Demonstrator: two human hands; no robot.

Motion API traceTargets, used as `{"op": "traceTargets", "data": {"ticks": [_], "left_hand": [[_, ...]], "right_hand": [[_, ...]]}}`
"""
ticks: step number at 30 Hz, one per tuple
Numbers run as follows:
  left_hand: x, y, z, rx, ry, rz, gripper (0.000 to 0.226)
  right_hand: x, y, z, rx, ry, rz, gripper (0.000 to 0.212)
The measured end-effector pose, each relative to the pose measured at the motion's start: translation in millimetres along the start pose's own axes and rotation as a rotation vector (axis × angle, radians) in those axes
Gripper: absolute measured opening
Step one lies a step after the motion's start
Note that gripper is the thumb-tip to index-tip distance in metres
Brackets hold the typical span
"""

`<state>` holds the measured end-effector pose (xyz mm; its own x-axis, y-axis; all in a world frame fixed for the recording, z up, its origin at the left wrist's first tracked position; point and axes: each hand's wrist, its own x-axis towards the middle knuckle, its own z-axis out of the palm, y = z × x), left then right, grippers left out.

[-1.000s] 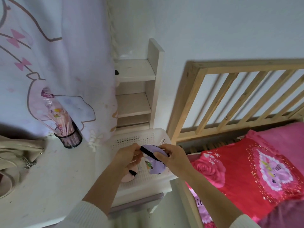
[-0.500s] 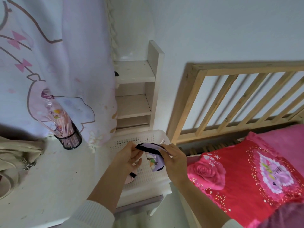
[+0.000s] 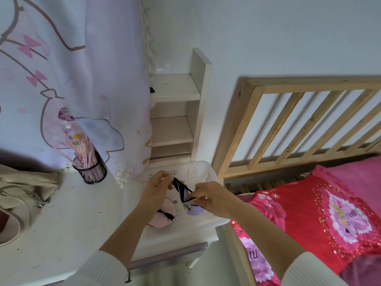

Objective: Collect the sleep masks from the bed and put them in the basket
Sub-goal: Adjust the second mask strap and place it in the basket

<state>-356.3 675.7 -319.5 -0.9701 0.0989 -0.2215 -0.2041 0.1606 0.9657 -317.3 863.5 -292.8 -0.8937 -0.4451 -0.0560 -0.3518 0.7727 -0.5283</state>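
A white perforated basket (image 3: 206, 172) stands on the white desk beside the bed. Both hands hover over it, holding a purple sleep mask (image 3: 194, 210) with a black strap. My left hand (image 3: 156, 188) pinches the strap's far end. My right hand (image 3: 208, 196) grips the mask's upper edge, so the purple pad hangs down inside the basket with a paper tag at its side. A pink sleep mask (image 3: 162, 215) with a black strap lies on the basket floor under my left wrist. The bed (image 3: 309, 213) with its red and pink cover is at the right; no mask shows on it.
A black mesh pen cup (image 3: 92, 170) with wrapped sticks stands on the desk (image 3: 61, 223) at the left, and a beige handbag (image 3: 18, 195) lies at the far left edge. A white shelf unit (image 3: 175, 112) rises behind the basket. The wooden slatted headboard (image 3: 299, 124) borders the bed.
Both hands have lowered the purple mask further into the basket and pulled apart, stretching the black strap between them. The pink mask under my left wrist is more exposed.
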Motion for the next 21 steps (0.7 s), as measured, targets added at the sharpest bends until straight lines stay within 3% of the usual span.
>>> {"op": "traceTargets", "data": {"ticks": [5, 7, 9, 12, 15, 18, 21], "left_hand": [[3.1, 1.9, 0.3, 0.154, -0.007, 0.084, 0.016], [8.0, 1.0, -0.3, 0.129, 0.038, -0.009, 0.016], [13.1, -2.9, -5.0, -0.083, 0.059, -0.222, 0.018], [12.0, -8.4, -10.9, -0.413, 0.043, -0.451, 0.020], [8.3, -12.7, -7.2, -0.483, 0.038, -0.501, 0.020], [6.6, -10.7, -5.5, -0.463, 0.033, -0.507, 0.016], [4.7, -9.4, -7.2, -0.295, -0.014, -0.499, 0.014]], "right_hand": [[-3.1, -11.6, -2.0, -0.166, -0.021, -0.152, 0.027], [-5.0, -14.1, -2.2, -0.267, 0.041, -0.273, 0.025], [-6.2, -12.2, -0.2, -0.294, 0.143, -0.300, 0.022], [-5.3, -3.8, 12.6, 0.045, 0.352, -0.045, 0.017], [2.9, 4.0, 31.6, 0.483, 0.510, 0.260, 0.015], [10.5, 9.3, 47.2, 0.692, 0.491, 0.354, 0.013], [19.4, 21.4, 51.8, 0.834, 0.428, 0.445, 0.011]]}}
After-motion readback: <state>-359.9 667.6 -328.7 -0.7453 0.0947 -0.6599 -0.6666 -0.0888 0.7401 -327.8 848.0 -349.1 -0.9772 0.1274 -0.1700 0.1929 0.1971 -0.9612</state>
